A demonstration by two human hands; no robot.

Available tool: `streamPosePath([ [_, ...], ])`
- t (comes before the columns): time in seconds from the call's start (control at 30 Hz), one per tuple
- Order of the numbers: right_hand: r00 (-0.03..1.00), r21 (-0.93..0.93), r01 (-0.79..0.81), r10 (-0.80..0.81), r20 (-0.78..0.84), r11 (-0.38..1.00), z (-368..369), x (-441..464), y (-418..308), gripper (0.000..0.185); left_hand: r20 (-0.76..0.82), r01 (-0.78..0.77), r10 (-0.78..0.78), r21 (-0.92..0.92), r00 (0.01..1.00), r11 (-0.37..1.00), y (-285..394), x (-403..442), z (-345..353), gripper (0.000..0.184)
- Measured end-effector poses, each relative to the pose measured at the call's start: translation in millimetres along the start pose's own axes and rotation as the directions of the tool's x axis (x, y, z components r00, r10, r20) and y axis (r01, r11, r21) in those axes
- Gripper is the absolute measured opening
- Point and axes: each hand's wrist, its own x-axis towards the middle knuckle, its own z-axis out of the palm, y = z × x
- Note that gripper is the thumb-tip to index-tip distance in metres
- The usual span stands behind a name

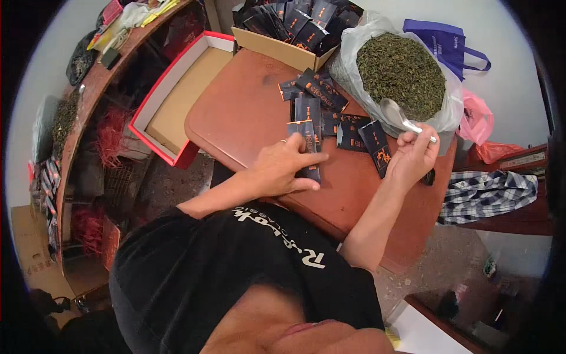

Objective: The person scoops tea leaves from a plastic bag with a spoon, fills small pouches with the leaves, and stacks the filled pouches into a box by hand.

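A metal spoon [396, 113] is gripped by its handle in my right hand [415, 150], its bowl tilted up beside the tea bag's edge. Dried tea leaves [402, 74] fill a clear plastic bag [354, 59] just beyond it. My left hand [289, 165] lies with thumb and index finger apart over a black tea packet [301, 127] on the table, partly covering it. More black packets with orange print [352, 134] lie loosely between my hands, and one packet [375, 144] rests close to my right wrist.
A cardboard box [268, 47] full of black packets stands at the table's [236, 106] back edge. To its left is a red-rimmed box [183, 100]. A blue bag [439, 44], a pink plastic bag [476, 115] and a checked cloth [489, 194] are at the right.
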Motion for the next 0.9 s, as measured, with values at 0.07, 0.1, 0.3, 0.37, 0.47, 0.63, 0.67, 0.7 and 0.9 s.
streamPosePath([
  [0.07,0.999,0.025,-0.019,0.018,0.028,1.0,-0.1,0.1,-2.7,0.02,-0.018,-0.04,0.041,0.076,0.999,0.996,0.8,-2.7,11.5,0.054],
  [0.1,0.999,0.04,-0.02,0.018,0.051,0.999,-1.5,-0.5,-2.5,0.02,-0.029,-0.025,0.026,0.055,0.999,0.998,1.0,-3.7,11.5,0.052],
  [0.3,0.997,0.085,-0.037,0.032,0.064,0.996,-4.4,-0.3,-0.8,0.019,-0.048,0.036,-0.029,0.149,0.998,0.988,-6.3,-5.8,-6.7,0.05],
  [0.37,0.998,0.088,-0.04,0.035,0.053,0.995,-2.7,0.7,0.4,0.019,-0.079,-0.011,0.032,0.257,0.996,0.966,-0.2,-1.9,-19.4,0.054],
  [0.47,0.996,0.084,-0.035,0.027,0.088,0.996,-5.8,1.4,5.1,0.018,-0.092,-0.171,0.208,0.308,0.974,0.936,-27.8,3.4,-9.4,0.057],
  [0.63,0.994,0.057,-0.038,0.032,0.106,0.998,-4.6,0.3,6.6,0.017,-0.077,-0.223,0.267,0.36,0.961,0.906,-39.7,8.7,-7.9,0.048],
  [0.67,0.994,0.059,-0.041,0.035,0.103,0.997,-4.1,0.5,7.1,0.017,-0.078,-0.208,0.249,0.345,0.965,0.915,-37.1,9.0,-12.6,0.045],
  [0.7,0.995,0.06,-0.042,0.036,0.097,0.997,-2.0,-0.7,5.7,0.018,-0.078,-0.196,0.233,0.329,0.969,0.924,-34.7,7.6,-18.7,0.043],
  [0.9,0.986,0.075,-0.048,0.036,0.163,0.996,2.2,-5.5,-1.6,0.017,-0.424,-0.156,0.174,0.076,0.889,0.985,-38.7,22.0,-23.7,0.064],
])
